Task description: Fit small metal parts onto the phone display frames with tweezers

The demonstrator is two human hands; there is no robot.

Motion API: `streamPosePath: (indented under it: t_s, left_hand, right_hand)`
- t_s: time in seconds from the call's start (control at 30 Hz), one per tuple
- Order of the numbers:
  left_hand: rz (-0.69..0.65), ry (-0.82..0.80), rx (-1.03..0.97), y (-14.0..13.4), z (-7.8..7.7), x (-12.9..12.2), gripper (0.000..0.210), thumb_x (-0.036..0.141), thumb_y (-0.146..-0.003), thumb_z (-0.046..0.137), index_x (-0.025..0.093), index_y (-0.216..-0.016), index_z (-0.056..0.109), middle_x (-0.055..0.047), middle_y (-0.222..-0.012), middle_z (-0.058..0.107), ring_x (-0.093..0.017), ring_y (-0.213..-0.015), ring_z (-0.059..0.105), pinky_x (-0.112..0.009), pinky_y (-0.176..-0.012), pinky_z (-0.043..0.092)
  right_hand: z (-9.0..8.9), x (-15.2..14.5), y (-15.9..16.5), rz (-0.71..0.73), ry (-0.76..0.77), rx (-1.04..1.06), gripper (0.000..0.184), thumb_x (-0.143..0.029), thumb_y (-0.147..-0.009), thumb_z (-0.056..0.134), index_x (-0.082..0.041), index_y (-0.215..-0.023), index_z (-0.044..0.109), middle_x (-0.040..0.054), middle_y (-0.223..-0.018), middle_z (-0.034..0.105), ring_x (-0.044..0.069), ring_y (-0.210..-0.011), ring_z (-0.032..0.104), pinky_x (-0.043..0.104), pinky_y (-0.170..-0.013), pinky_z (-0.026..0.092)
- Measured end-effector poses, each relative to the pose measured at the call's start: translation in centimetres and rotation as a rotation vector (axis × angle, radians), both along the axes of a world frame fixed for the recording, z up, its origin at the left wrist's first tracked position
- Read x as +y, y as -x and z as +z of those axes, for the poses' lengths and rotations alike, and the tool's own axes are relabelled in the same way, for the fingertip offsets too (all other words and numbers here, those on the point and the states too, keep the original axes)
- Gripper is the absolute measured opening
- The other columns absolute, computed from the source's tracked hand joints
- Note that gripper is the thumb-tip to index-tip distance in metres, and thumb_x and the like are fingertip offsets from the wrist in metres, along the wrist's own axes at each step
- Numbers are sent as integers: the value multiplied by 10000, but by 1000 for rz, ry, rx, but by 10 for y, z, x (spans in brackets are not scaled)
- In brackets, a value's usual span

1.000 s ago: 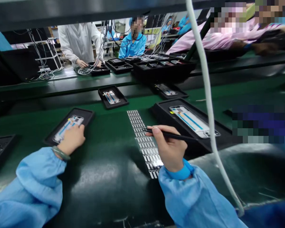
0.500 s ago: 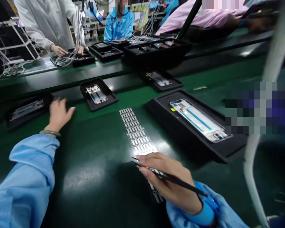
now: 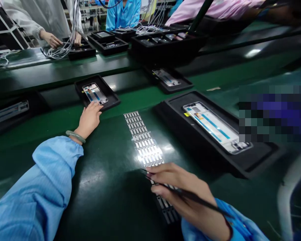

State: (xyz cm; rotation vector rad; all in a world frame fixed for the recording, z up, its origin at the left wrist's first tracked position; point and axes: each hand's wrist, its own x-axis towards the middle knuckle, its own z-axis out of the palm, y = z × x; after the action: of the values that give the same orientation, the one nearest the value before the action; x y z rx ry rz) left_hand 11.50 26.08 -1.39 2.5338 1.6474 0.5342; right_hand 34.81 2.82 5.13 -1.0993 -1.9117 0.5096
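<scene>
My left hand (image 3: 89,117) reaches over the near edge of a black tray (image 3: 112,100), palm down with its fingers stretched out. Its fingertips are at the lower end of the phone frame (image 3: 95,93) in that tray; whether they touch it I cannot tell. Black tweezers (image 3: 188,194) are gripped in my right hand (image 3: 190,194), tips pointing left. Beneath them a sheet of small pale strips (image 3: 137,129) lies on the green surface, partly hidden by the hand. To the right, a larger phone frame (image 3: 215,127) with blue strips and a yellow tab rests in a black tray (image 3: 175,100).
Farther back is another tray with a phone frame (image 3: 167,77), and at the far left a blurred tray (image 3: 37,103). A raised ledge (image 3: 52,72) carries black boxes (image 3: 165,50) and cables (image 3: 62,50). A co-worker's hands (image 3: 51,39) work there. A pale curved tube (image 3: 286,194) stands at right.
My left hand has moved right, from beside the far-left tray to the middle tray's phone frame. My right hand still holds the tweezers over the sheet. The view has shifted slightly.
</scene>
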Motion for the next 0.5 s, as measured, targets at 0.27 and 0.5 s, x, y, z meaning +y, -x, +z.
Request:
streamPosePath:
  t_s: [0.27, 0.5]
  left_hand:
    - [41, -80, -50, 4, -3, -2, 308, 182, -916, 387, 135, -1191, 516, -128, -1337, 507, -229, -1287, 413, -453, -1051, 357]
    - [14, -152, -63, 7, -4, -1, 326, 176, -920, 355, 103, -1195, 514, -153, -1313, 515, -230, -1279, 412, -407, -1064, 351]
  right_hand:
    - [-6, 10, -3, -95, 31, 98, 135, -120, -797, 625, -215, -892, 630, 38, -838, 677, 163, -829, 667, 269, -718, 566]
    - [-13, 17, -4, -158, 74, 249, 66, -185, -796, 645, -215, -855, 637, 42, -838, 682, 180, -827, 668, 308, -713, 574]
